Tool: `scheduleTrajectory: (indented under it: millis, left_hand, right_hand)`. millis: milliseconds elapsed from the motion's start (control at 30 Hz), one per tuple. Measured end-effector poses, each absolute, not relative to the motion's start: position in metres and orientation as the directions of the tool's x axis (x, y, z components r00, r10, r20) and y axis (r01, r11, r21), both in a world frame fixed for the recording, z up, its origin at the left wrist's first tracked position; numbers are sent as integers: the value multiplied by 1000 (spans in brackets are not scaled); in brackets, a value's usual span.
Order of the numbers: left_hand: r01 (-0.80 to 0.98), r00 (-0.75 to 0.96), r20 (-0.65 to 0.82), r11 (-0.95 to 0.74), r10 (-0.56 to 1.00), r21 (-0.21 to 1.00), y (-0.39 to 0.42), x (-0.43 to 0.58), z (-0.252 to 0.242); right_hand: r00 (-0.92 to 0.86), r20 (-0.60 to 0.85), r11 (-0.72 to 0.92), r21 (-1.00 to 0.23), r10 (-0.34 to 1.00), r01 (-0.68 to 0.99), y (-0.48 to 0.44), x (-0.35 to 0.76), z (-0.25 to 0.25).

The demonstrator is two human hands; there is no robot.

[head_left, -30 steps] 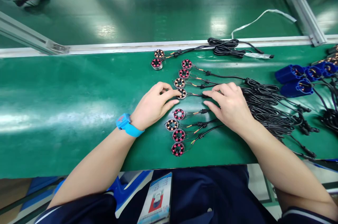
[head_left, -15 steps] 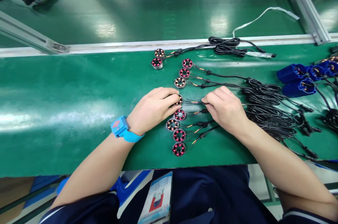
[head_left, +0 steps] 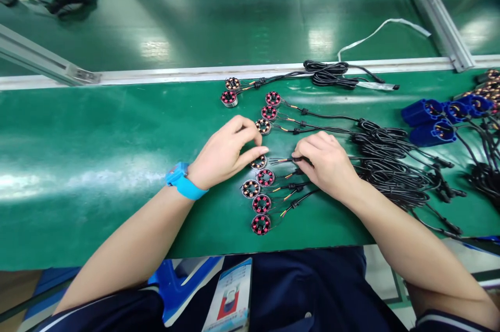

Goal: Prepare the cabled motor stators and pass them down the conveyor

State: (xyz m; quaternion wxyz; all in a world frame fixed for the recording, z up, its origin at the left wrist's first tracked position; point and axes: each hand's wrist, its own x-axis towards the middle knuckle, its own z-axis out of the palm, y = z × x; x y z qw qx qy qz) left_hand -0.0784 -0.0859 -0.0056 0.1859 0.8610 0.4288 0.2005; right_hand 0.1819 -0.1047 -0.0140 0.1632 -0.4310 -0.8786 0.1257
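Copper-wound stator ring [head_left: 258, 166] lies on the green bench top [head_left: 97, 128] in the head view, in a column between another copper-wound ring [head_left: 266, 128] and a pink-wound ring [head_left: 265, 183]. Left hand [head_left: 229, 150] hovers over it, thumb and index finger parted, thumb at its upper edge; contact is hard to tell. Right hand [head_left: 322, 161] pinches a black cable [head_left: 297, 159] beside its thin coloured wires [head_left: 282, 160], which point toward the ring. Coiled cables [head_left: 398, 175] lie near blue cups [head_left: 420, 113].
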Motion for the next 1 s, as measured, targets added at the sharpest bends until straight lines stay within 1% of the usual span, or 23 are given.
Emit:
scheduleTrajectory:
  millis: [100, 167, 233, 333, 467, 533, 667, 833, 1000]
  left_hand:
    - [729, 505, 202, -540, 839, 421, -73, -77, -11]
    - [755, 500, 192, -533, 845, 381, -67, -77, -16]
    - [768, 486, 178, -515, 856, 380, -63, -77, -21]
    - [749, 491, 165, -511, 855, 421, -62, -77, -24]
    - [662, 567, 189, -580, 802, 476, -64, -80, -22]
    - [631, 596, 216, -617, 774, 470, -66, -82, -20]
    - [617, 635, 248, -673, 732, 408, -69, -86, -16]
    - [645, 641, 209, -666, 739, 375, -72, -87, -12]
    - [650, 655, 188, -672, 732, 354, -73, -89, -7]
  right_hand:
    - [-581, 205, 604, -442, 788, 663, -103, 185, -12]
    - [-550, 241, 592, -470, 800, 655, -102, 188, -11]
    - [-495, 266, 561, -437, 827, 703, -100, 189, -10]
    - [-451, 258, 516, -322, 855, 794, -97, 188, -11]
    - [-470, 223, 511, -195, 854, 837, -95, 186, -15]
    - [-482, 213, 517, -159, 850, 841, -94, 185, -18]
    - [-485, 203, 516, -147, 851, 844, -93, 186, -21]
    - [-473, 254, 521, -175, 844, 835, -93, 190, -19]
    - [-475, 253, 525, -194, 843, 829, -95, 191, -15]
